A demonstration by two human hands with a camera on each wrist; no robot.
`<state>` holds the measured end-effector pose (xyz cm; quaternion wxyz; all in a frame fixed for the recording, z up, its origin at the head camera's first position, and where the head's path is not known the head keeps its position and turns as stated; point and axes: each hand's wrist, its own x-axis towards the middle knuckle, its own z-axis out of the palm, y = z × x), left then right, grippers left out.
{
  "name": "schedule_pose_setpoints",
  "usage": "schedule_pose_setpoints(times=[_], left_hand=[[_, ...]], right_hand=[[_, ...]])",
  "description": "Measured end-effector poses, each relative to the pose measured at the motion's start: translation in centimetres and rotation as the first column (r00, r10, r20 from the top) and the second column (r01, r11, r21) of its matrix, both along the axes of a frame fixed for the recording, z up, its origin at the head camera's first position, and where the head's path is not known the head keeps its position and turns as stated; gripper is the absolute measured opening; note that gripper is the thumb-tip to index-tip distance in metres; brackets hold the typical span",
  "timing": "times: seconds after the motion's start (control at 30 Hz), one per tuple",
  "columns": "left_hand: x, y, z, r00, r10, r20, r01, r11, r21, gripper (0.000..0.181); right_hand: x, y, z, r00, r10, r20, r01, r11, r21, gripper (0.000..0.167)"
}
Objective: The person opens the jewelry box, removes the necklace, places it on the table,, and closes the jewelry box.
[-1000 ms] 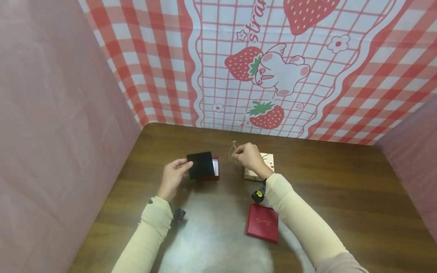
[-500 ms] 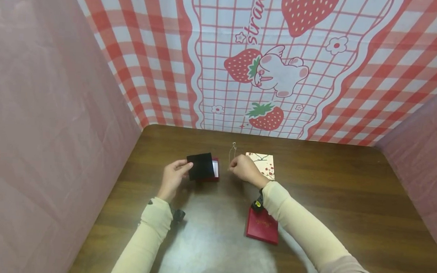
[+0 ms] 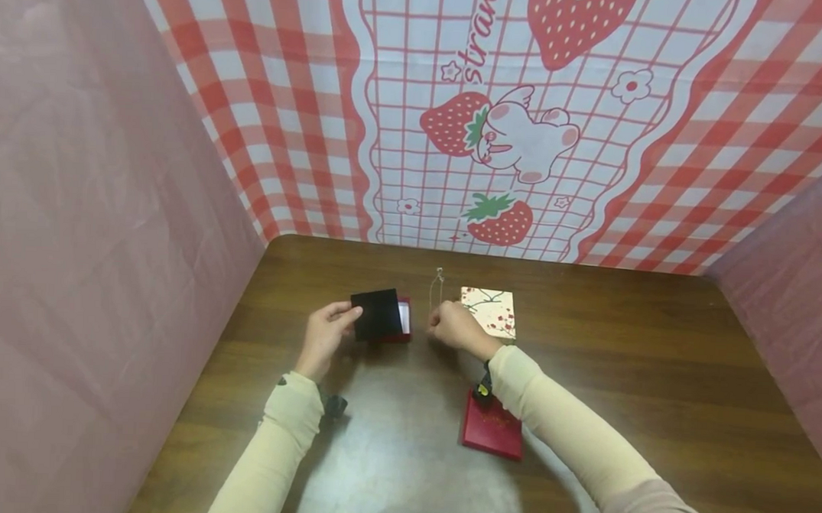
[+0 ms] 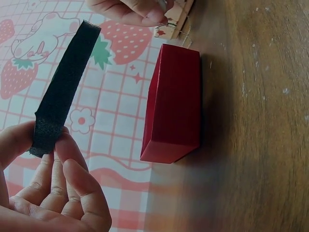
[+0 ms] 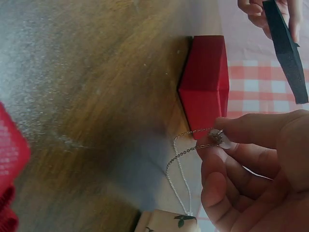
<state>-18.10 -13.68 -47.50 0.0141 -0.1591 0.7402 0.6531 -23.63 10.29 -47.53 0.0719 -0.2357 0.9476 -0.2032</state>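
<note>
My left hand [image 3: 326, 333] pinches a thin square black pad [image 3: 376, 314] by its edge, between thumb and fingers. The pad is held above an open red box [image 4: 176, 96] with a white inside, covering much of it in the head view. To the right of that box, my right hand [image 3: 458, 326] pinches a fine chain necklace [image 5: 177, 169]. A pale, clear pendant [image 5: 222, 139] shows between the thumb and a finger in the right wrist view. The rest of the chain trails away from the hand in a loop toward the back of the table.
A cream, flower-printed flat package [image 3: 496, 312] with dark cord-like lines lies behind my right hand. Nearer me, a red lid [image 3: 491, 430] with gold lettering lies partly under the right wrist camera [image 3: 482, 390]. Strawberry-patterned cloth [image 3: 471, 137] hangs at the table's back edge.
My right hand has moved toward me and slightly left with the necklace end, uncovering more of the flower-printed package. The left hand and black pad have stayed nearly still.
</note>
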Motion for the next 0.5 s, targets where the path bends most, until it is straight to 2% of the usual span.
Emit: schedule_pose_setpoints(times=[0.2, 0.5], left_hand=[[-0.06, 0.00, -0.02, 1.000, 0.001, 0.008, -0.001, 1.000, 0.005, 0.040], [-0.16, 0.09, -0.24, 1.000, 0.004, 0.008, -0.004, 1.000, 0.010, 0.039]], right_hand=[[0.06, 0.06, -0.32, 1.000, 0.012, 0.009, -0.012, 1.000, 0.014, 0.013], [0.64, -0.06, -0.65, 0.997, 0.014, 0.076, -0.017, 0.999, 0.045, 0.013]])
